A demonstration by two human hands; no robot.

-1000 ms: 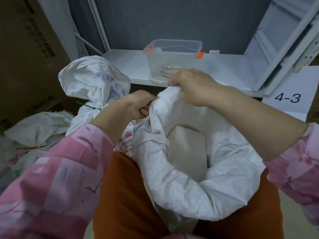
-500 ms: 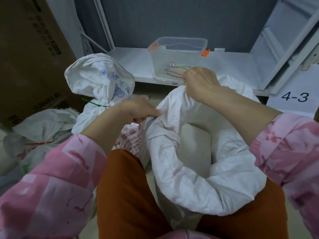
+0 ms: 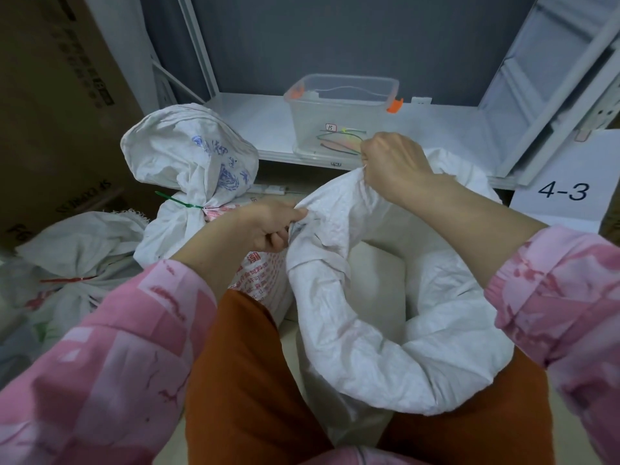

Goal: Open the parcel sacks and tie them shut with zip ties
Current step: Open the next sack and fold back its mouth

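Gripping the rolled rim of the open white sack (image 3: pixel 385 364) between the person's knees, the left hand (image 3: pixel 268 226) pinched its near-left edge while the right hand (image 3: pixel 396 166) clutched the far edge.

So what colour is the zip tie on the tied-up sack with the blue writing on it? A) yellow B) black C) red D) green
D: a green zip tie is cinched round the neck of the sack with blue writing, on the left beside the open sack that the left hand and right hand are gripping by its rim.
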